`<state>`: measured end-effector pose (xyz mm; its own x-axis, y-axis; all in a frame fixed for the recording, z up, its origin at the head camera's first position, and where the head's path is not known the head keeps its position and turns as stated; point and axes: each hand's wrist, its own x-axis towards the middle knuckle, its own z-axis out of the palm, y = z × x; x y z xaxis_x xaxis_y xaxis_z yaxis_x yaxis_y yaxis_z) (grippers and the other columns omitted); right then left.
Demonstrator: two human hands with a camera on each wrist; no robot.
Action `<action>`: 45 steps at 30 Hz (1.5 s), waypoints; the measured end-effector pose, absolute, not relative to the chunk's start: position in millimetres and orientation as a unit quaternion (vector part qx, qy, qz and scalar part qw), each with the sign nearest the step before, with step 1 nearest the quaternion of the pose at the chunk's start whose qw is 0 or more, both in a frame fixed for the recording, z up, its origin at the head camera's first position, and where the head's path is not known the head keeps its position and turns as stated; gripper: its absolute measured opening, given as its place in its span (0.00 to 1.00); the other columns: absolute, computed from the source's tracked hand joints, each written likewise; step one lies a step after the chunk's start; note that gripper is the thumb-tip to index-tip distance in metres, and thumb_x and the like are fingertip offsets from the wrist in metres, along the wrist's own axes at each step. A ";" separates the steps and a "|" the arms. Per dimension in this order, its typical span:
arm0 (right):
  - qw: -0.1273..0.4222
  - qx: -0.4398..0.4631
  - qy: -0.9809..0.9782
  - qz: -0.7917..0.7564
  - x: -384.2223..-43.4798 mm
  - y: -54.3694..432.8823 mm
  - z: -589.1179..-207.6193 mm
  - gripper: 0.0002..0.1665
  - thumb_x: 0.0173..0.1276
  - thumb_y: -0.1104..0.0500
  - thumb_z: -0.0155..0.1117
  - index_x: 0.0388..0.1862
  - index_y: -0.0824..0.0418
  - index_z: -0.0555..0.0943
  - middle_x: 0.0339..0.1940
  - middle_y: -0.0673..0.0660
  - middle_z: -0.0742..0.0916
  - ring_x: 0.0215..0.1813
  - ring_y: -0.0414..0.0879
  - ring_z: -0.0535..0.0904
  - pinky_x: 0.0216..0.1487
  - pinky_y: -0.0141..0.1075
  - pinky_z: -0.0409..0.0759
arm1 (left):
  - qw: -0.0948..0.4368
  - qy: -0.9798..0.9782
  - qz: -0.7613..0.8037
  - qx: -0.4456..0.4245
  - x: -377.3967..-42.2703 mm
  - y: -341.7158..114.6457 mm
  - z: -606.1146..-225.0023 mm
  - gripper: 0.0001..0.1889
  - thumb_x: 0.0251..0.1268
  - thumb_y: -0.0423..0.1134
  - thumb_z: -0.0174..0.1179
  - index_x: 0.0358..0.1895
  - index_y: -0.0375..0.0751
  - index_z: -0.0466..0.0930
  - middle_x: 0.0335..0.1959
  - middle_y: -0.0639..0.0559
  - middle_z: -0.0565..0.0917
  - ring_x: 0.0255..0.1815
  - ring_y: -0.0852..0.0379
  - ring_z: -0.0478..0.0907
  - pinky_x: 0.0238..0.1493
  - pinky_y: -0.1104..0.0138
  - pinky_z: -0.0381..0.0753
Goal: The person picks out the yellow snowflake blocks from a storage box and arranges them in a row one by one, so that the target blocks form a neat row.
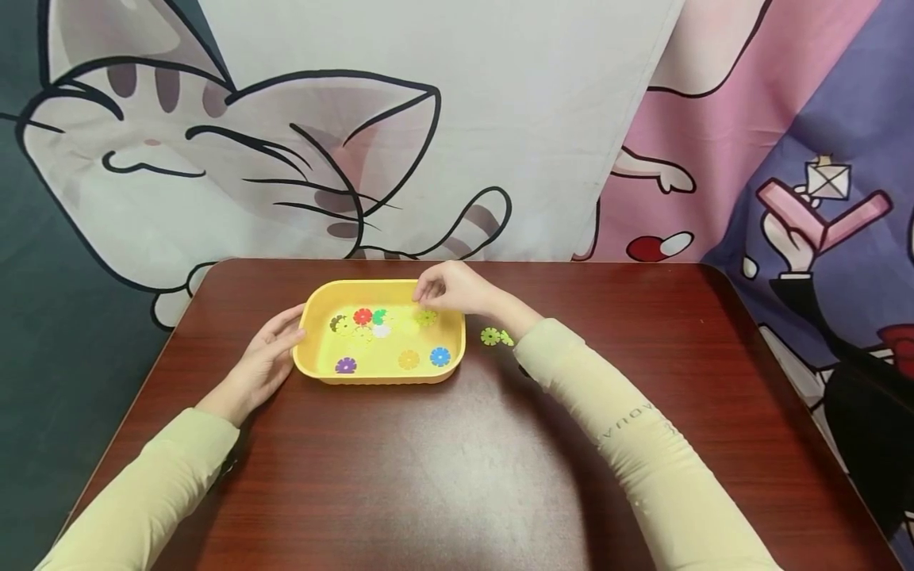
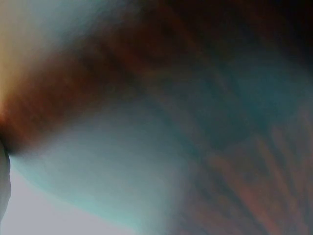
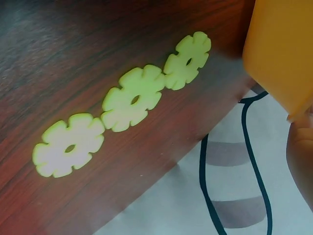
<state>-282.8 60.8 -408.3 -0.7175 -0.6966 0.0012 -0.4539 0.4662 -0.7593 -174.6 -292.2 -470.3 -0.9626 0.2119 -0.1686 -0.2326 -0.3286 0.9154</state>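
A yellow plastic basket [image 1: 378, 376] stands on the table with several small flower-shaped discs inside, among them a red [image 1: 362, 316], a purple [image 1: 346, 365] and a blue disc [image 1: 439, 357]. My left hand [image 1: 264, 357] holds the basket's left end, thumb and fingers at the rim. Over the basket's back right part is my right hand [image 1: 453, 289], fingers curled and pointing down. A yellow-green disc [image 1: 426, 317] lies just below those fingers. I cannot tell whether its fingertips pinch anything. Three yellow-green discs [image 3: 135, 98] lie in a row on the table, right of the basket.
The brown wooden table [image 1: 457, 476] ends just behind the basket. Cloth with a cat drawing [image 1: 500, 143] hangs beyond the back edge. The right forearm's sleeve [image 1: 621, 412] crosses above the table's right side. The left wrist view is dark and blurred.
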 end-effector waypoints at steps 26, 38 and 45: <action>0.248 -0.388 0.841 -0.284 -282.8 30.0 -419.8 0.15 0.64 0.71 0.76 0.51 0.66 0.89 0.48 0.59 0.92 0.49 0.48 0.88 0.55 0.31 0.87 | 0.133 0.570 0.810 -0.020 -177.1 -291.6 -471.1 0.20 0.83 0.29 0.53 0.69 0.53 0.71 0.63 0.65 0.78 0.63 0.73 0.79 0.61 0.77 0.83; 0.220 -0.392 0.863 -0.231 -279.9 26.1 -421.4 0.18 0.64 0.69 0.78 0.53 0.64 0.88 0.50 0.58 0.92 0.53 0.48 0.88 0.58 0.31 0.86 | 0.132 0.569 0.812 -0.019 -175.8 -290.5 -470.5 0.19 0.83 0.29 0.53 0.66 0.55 0.74 0.63 0.65 0.80 0.63 0.72 0.80 0.61 0.77 0.83; 0.214 -0.395 0.868 -0.209 -277.8 24.6 -421.1 0.18 0.65 0.69 0.76 0.54 0.65 0.87 0.53 0.59 0.91 0.55 0.49 0.87 0.61 0.32 0.85 | 0.135 0.574 0.807 -0.028 -175.9 -290.6 -468.6 0.21 0.83 0.29 0.53 0.70 0.53 0.70 0.64 0.65 0.77 0.64 0.73 0.79 0.61 0.78 0.83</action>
